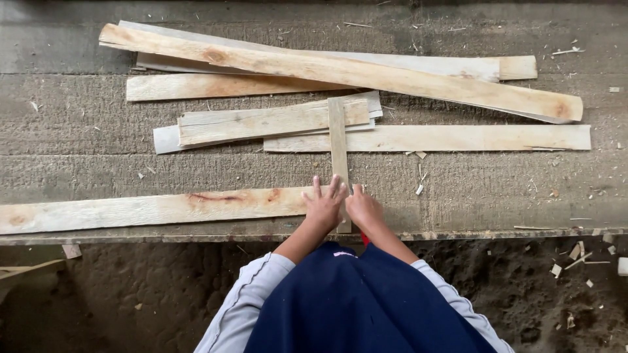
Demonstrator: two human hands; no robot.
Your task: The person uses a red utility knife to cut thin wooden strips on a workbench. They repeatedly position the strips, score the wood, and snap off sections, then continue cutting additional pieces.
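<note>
- Pale wood planks lie across a worn grey bench (98,124), whose near edge runs just in front of the person's wrists.
- Left hand (324,206) lies flat, fingers spread, palm down on the right end of a long plank (150,209) that runs along the near edge out to the bench's left side. It presses rather than grips.
- Right hand (364,209) rests just beside the left, fingers loosely curled, on the near end of a narrow slat (338,140); whether it clasps the slat or only bears on it cannot be told.
- Narrow slat stands crosswise to the other boards, its near end at the bench's near edge, its far end lying over a short board (261,123) at mid-bench.
- Right of the slat a flat board (458,138) lies parallel to the near edge, reaching toward the right side.
- Farther back, a long slanted plank (340,70) crosses a loose stack (209,85) near the far edge.
- Bare bench surface lies between the near plank and the mid-bench boards on the left, and to the right of the hands along the near edge, with only small chips (420,173) scattered there.
- Below the near edge, dark ground (523,294) carries wood scraps.
</note>
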